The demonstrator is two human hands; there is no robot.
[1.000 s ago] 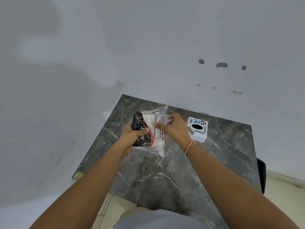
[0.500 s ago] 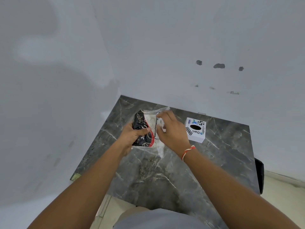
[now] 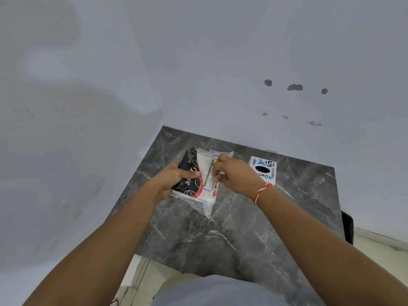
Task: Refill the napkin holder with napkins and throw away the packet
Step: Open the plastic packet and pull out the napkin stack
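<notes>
Packet [image 3: 199, 175]: plastic-wrapped napkins, black, red and white print, held just above the dark marble surface [image 3: 242, 235] at its far left part.
Left hand [image 3: 174, 177]: closed around the packet's printed end, thumb on top; it serves as the anchor so the wrap can be pulled against it.
Right hand [image 3: 231, 173]: fingers curled and pinching the clear wrap at the packet's right side, probably to tear or peel it open.
Napkin holder [image 3: 263, 171]: white box with a dark oval slot on top, standing on the surface just right of the right hand, apart from the packet, within easy reach for loading.
Step in hand: opening the packet; no napkins drawn out yet.
Risk: thin wrap may stretch rather than tear.
</notes>
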